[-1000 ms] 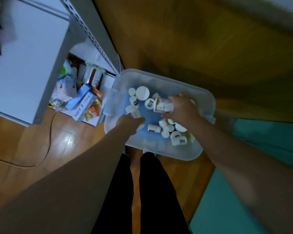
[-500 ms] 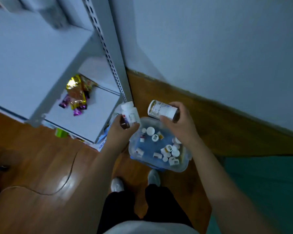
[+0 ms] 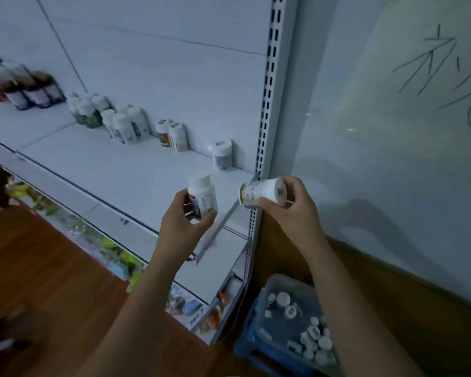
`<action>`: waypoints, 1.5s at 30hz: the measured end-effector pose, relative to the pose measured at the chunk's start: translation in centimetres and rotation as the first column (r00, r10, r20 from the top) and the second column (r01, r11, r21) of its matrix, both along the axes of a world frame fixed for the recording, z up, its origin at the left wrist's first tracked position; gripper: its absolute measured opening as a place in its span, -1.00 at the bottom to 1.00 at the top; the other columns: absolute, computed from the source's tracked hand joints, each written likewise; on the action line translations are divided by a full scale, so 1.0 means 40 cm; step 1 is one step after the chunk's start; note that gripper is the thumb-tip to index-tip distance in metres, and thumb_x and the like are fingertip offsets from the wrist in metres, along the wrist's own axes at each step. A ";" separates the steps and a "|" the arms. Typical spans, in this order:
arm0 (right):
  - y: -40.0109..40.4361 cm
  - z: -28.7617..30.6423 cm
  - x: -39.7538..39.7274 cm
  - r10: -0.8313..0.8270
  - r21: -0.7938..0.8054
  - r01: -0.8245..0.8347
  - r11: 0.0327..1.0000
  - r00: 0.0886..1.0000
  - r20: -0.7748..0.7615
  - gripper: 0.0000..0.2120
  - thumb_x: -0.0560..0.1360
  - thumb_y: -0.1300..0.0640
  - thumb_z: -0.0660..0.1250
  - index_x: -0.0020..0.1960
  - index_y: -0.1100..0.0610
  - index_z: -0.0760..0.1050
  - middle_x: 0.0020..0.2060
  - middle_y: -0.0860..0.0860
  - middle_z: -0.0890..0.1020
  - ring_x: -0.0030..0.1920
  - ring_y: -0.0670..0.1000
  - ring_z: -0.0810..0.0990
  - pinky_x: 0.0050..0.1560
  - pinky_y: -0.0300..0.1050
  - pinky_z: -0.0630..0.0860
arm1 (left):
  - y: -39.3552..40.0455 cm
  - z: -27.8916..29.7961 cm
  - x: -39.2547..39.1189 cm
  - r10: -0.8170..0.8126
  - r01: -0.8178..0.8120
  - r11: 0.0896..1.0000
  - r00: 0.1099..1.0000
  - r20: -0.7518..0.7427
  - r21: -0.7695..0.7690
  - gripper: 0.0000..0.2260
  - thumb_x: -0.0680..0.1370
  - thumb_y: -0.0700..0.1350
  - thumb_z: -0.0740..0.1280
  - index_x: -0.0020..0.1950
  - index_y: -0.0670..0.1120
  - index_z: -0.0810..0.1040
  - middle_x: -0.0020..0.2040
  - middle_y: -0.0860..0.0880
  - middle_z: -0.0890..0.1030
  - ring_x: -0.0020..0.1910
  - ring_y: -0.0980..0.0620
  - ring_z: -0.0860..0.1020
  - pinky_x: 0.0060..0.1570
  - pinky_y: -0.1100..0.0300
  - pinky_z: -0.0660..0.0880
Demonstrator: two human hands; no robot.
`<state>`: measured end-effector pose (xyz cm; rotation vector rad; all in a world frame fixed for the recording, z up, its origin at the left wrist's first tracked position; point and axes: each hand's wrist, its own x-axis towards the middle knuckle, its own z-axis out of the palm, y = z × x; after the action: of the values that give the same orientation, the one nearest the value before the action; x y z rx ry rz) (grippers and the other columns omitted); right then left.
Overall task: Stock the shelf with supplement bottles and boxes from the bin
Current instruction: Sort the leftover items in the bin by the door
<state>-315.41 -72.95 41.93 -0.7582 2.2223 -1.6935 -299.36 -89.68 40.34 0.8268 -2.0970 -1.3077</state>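
Two bottles raised to the shelf

At the white shelf (image 3: 136, 170), both arms reach forward: the left hand (image 3: 185, 224) grips an upright white-capped bottle (image 3: 203, 195), the right hand (image 3: 291, 210) pinches a second bottle (image 3: 259, 192) lying sideways beside the slotted upright (image 3: 267, 104). Below the right forearm, the bin (image 3: 269, 330) of loose bottles sits on the floor
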 end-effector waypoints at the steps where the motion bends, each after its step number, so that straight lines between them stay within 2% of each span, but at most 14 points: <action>1: -0.032 0.005 0.006 -0.009 0.006 0.009 1.000 0.999 -0.032 -0.54 0.40 0.02 0.55 0.22 -0.06 0.45 0.07 -0.22 0.57 0.06 -0.18 0.57 -0.04 -0.33 0.54 | -0.034 -0.006 0.013 -0.002 0.002 1.000 1.000 0.008 -0.011 -0.61 0.47 -0.09 0.50 0.24 0.06 0.44 0.05 0.18 0.60 -0.02 0.28 0.59 -0.09 0.45 0.50; 3: -0.093 0.007 0.011 -0.031 0.027 0.034 0.999 0.994 -0.102 -0.50 0.40 0.01 0.55 0.28 -0.05 0.46 0.15 -0.14 0.57 0.13 -0.10 0.55 0.10 -0.20 0.53 | -0.097 -0.022 0.030 -0.005 0.006 1.000 0.999 0.035 -0.027 -0.58 0.47 -0.06 0.51 0.24 0.08 0.42 0.05 0.19 0.59 -0.01 0.30 0.58 -0.11 0.46 0.47; 5: -0.145 0.002 0.009 -0.059 0.049 0.067 0.997 0.987 -0.152 -0.45 0.41 0.03 0.54 0.34 0.01 0.45 0.22 -0.06 0.56 0.19 -0.06 0.53 0.15 -0.21 0.49 | -0.148 -0.041 0.037 -0.006 0.008 0.999 0.998 0.062 -0.034 -0.56 0.46 -0.05 0.51 0.26 0.07 0.40 0.06 0.15 0.58 0.00 0.23 0.58 -0.06 0.35 0.48; 8: -0.205 -0.013 -0.006 -0.117 0.102 0.138 0.985 0.975 -0.189 -0.41 0.38 0.05 0.56 0.33 0.06 0.41 0.21 0.02 0.57 0.16 0.01 0.55 0.10 -0.20 0.47 | -0.198 -0.070 0.032 -0.027 0.031 0.999 0.993 0.112 -0.040 -0.51 0.47 -0.06 0.50 0.33 0.01 0.38 0.07 0.08 0.55 0.00 0.08 0.55 -0.05 0.24 0.43; 11: -0.250 -0.029 -0.038 -0.151 0.126 0.185 0.975 0.959 -0.238 -0.46 0.36 0.08 0.57 0.25 0.04 0.42 0.12 0.02 0.57 0.08 0.02 0.55 0.00 -0.22 0.44 | -0.231 -0.092 0.009 -0.066 0.080 0.994 0.985 0.157 -0.079 -0.48 0.49 -0.03 0.48 0.38 0.03 0.34 0.09 0.09 0.53 0.01 0.03 0.53 -0.07 0.18 0.40; 15: -0.299 -0.066 -0.096 -0.080 0.196 0.154 0.969 0.937 -0.341 -0.49 0.34 0.08 0.55 0.21 0.03 0.44 0.11 0.02 0.53 0.11 0.04 0.52 0.02 -0.19 0.42 | -0.256 -0.107 -0.042 -0.044 0.061 0.994 0.983 0.176 -0.095 -0.47 0.51 -0.01 0.44 0.40 0.03 0.30 0.11 0.06 0.54 0.06 -0.07 0.55 -0.10 0.14 0.38; 18: -0.312 -0.093 -0.122 -0.039 0.227 0.119 0.967 0.943 -0.331 -0.41 0.38 0.10 0.55 0.34 0.06 0.40 0.24 0.05 0.51 0.23 0.08 0.49 0.15 -0.17 0.41 | -0.259 -0.120 -0.054 0.002 0.033 0.984 0.980 0.200 -0.173 -0.47 0.51 0.04 0.43 0.41 0.04 0.31 0.14 -0.01 0.60 0.06 -0.13 0.57 -0.14 0.12 0.38; 22: -0.318 -0.134 -0.114 -0.125 0.204 0.179 0.962 0.960 -0.250 -0.26 0.39 0.02 0.56 0.46 0.12 0.29 0.31 0.08 0.49 0.29 0.07 0.49 0.24 -0.04 0.49 | -0.265 -0.133 -0.054 0.009 0.037 0.972 0.981 0.193 -0.230 -0.46 0.50 0.05 0.44 0.42 0.05 0.31 0.15 0.00 0.61 0.06 -0.11 0.58 -0.16 0.11 0.40; 27: -0.334 -0.168 -0.122 -0.160 0.263 0.225 0.938 0.956 -0.247 -0.50 0.41 -0.05 0.53 0.21 0.16 0.45 0.07 0.10 0.57 0.06 0.09 0.58 0.04 0.01 0.57 | -0.267 -0.141 -0.058 0.024 0.027 0.964 0.981 0.191 -0.263 -0.44 0.51 0.08 0.44 0.43 0.07 0.29 0.17 0.02 0.61 0.07 -0.07 0.57 -0.13 0.14 0.41; 30: -0.347 -0.166 -0.147 -0.121 0.319 0.225 0.921 0.942 -0.313 -0.61 0.43 0.00 0.51 0.11 0.19 0.48 0.03 0.12 0.59 0.05 0.13 0.57 0.00 -0.05 0.52 | -0.265 -0.144 -0.056 0.040 0.016 0.962 0.979 0.198 -0.273 -0.44 0.51 0.10 0.43 0.44 0.08 0.29 0.16 0.03 0.60 0.06 -0.05 0.56 -0.10 0.12 0.43; 34: -0.355 -0.164 -0.162 -0.096 0.376 0.245 0.894 0.923 -0.373 -0.62 0.47 -0.01 0.47 0.14 0.23 0.52 0.12 0.16 0.57 0.17 0.15 0.50 0.09 -0.05 0.46 | -0.263 -0.138 -0.057 0.041 0.013 0.964 0.979 0.199 -0.265 -0.43 0.51 0.09 0.43 0.45 0.05 0.30 0.21 0.03 0.59 0.12 -0.06 0.57 -0.07 0.15 0.42; 41: -0.360 -0.171 -0.145 -0.111 0.376 0.259 0.890 0.922 -0.372 -0.55 0.51 0.06 0.44 0.31 0.25 0.45 0.28 0.18 0.49 0.29 0.17 0.46 0.25 -0.01 0.45 | -0.265 -0.138 -0.057 0.045 0.008 0.962 0.981 0.186 -0.273 -0.44 0.50 0.10 0.44 0.44 0.07 0.30 0.20 0.08 0.58 0.11 -0.01 0.56 -0.05 0.15 0.44; 43: -0.346 -0.166 -0.129 -0.139 0.352 0.268 0.897 0.926 -0.352 -0.53 0.51 0.09 0.44 0.34 0.25 0.42 0.28 0.17 0.48 0.28 0.16 0.47 0.23 -0.04 0.47 | -0.266 -0.140 -0.057 0.039 0.011 0.963 0.983 0.178 -0.270 -0.44 0.50 0.10 0.44 0.43 0.09 0.31 0.20 0.09 0.58 0.10 -0.01 0.56 -0.04 0.14 0.47; 45: -0.326 -0.153 -0.106 -0.194 0.297 0.321 0.900 0.902 -0.386 -0.60 0.53 0.13 0.42 0.30 0.24 0.44 0.21 0.14 0.49 0.19 0.14 0.51 0.12 -0.09 0.49 | -0.269 -0.142 -0.057 0.035 0.014 0.963 0.984 0.176 -0.268 -0.44 0.49 0.10 0.45 0.42 0.09 0.31 0.19 0.10 0.58 0.09 0.00 0.56 -0.05 0.13 0.48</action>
<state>-319.65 -85.97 35.79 -0.7357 2.8871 -1.2653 -301.64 -100.44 34.64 0.8604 -2.3410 -0.9428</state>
